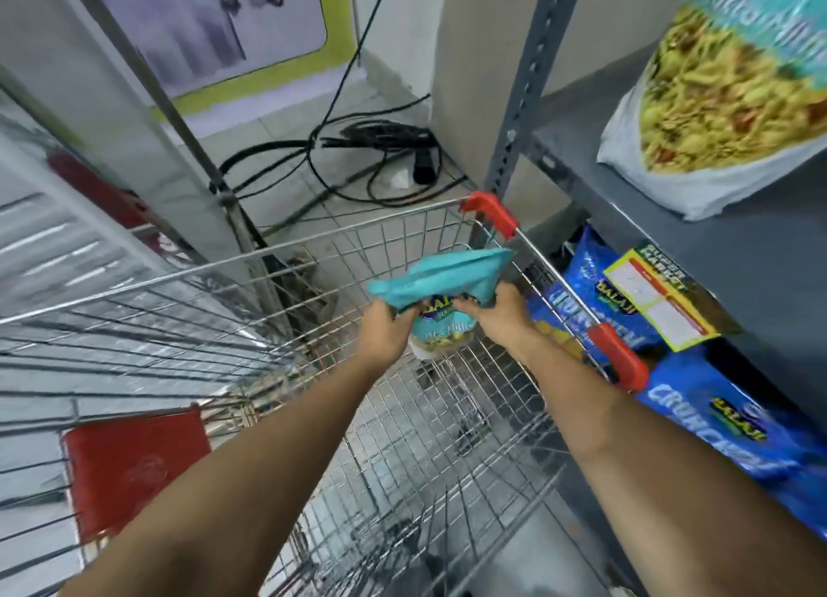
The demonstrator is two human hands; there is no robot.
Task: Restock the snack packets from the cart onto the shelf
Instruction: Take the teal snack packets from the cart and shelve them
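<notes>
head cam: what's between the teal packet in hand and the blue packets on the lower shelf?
The cart's right wire side and top rail with red corner guards separates the teal packet from the blue packets, head view.

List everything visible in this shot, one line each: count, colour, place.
teal snack packet: one, teal, held over the cart by both hands
cart: one, silver wire with red corner guards, centre and left
red seat flap: one, red, near end of the cart
shelf: one, grey metal, right side
large snack bag: one, teal with yellow snack print, on the upper shelf board
blue packets: at least two, blue, on the lower shelf level
price tag: one, yellow and red, on the shelf edge
cables: a tangle, black, on the floor behind the cart
left hand: gripping the packet
right hand: gripping the packet
</notes>
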